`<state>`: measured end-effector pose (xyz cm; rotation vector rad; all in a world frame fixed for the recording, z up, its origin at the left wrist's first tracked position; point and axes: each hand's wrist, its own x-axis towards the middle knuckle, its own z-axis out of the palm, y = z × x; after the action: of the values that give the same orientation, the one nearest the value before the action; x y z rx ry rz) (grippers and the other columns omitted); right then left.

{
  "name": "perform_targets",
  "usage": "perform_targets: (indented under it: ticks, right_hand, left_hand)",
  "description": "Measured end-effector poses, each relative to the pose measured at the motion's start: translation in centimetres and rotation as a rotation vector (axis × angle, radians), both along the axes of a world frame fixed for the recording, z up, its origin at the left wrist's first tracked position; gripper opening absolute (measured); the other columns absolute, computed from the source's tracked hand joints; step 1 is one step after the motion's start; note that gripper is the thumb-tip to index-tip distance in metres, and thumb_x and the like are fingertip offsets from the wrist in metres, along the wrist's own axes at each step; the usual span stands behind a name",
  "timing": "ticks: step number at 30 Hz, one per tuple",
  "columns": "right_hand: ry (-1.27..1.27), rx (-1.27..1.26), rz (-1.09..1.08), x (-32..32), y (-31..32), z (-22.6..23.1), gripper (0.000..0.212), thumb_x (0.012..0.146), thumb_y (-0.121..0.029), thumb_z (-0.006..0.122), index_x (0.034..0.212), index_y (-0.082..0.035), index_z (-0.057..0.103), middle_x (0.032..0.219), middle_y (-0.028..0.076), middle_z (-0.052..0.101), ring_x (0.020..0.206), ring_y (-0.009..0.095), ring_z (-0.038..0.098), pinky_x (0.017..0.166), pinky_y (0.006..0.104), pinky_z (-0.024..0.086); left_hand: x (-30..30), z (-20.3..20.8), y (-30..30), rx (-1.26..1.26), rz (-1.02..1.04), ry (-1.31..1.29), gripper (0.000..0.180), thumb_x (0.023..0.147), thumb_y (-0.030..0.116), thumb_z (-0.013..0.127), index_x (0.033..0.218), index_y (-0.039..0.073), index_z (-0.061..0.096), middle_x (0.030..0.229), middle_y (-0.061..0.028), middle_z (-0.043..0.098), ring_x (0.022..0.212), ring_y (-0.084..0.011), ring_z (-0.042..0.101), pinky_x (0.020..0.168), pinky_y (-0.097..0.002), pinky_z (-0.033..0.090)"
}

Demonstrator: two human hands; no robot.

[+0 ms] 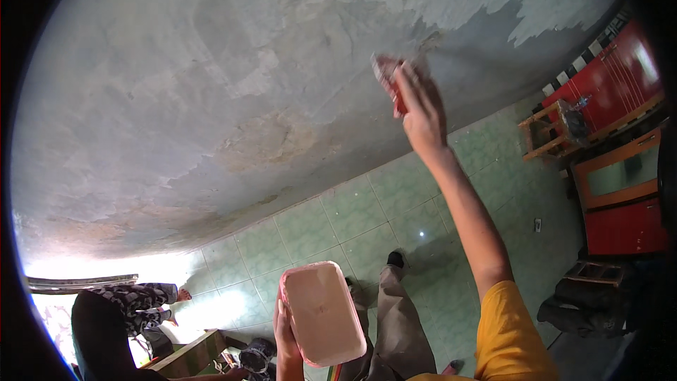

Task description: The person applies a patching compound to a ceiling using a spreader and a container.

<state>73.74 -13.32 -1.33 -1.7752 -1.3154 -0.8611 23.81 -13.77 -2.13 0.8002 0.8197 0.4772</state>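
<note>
Holding a pink tub (285, 283) at six o'clock in the left hand (284, 335), a blurry red-white thing (387, 77) at one o'clock in the right hand (423, 109). Might drop the tub, from gripping one side only.

Two own hands: one left hand (283, 331), one right hand (425, 123). One tub (351, 314), one red piece (390, 85) (too blurred to ID). Also one stool (564, 116), one bucket (257, 355), two red panels (599, 95), at least one other person (106, 331).
</note>
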Motion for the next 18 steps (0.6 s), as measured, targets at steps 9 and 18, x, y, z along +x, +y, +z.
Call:
perform_targets:
  ticks: [9, 18]
  right_hand:
    - [-0.045, -0.111, -0.209, 7.7, -0.6, -3.9, 0.074, 0.088, 0.008, 0.062, 0.158, -0.011, 0.045, 0.163, 0.017, 0.042, 0.146, 0.045, 0.043, 0.119, 0.0511, 0.039]
    - [-0.016, -0.03, -0.036, 7.9, -3.6, 0.5, 0.066, 0.09, 0.002, 0.066, 0.153, -0.009, 0.05, 0.155, 0.015, 0.053, 0.142, 0.04, 0.05, 0.116, 0.0541, 0.041]
  left_hand:
    - [4.4, -1.4, -1.6, -0.027, 0.003, 0.022, 0.068, 0.109, 0.044, 0.045, 0.157, -0.002, 0.034, 0.143, -0.0143, 0.055, 0.128, -0.0238, 0.056, 0.105, -0.0394, 0.049]
    - [8.9, -0.8, -3.9, -0.029, 0.071, 0.006, 0.064, 0.11, 0.044, 0.043, 0.156, -0.001, 0.037, 0.141, -0.0146, 0.056, 0.124, -0.0236, 0.059, 0.102, -0.0396, 0.051]
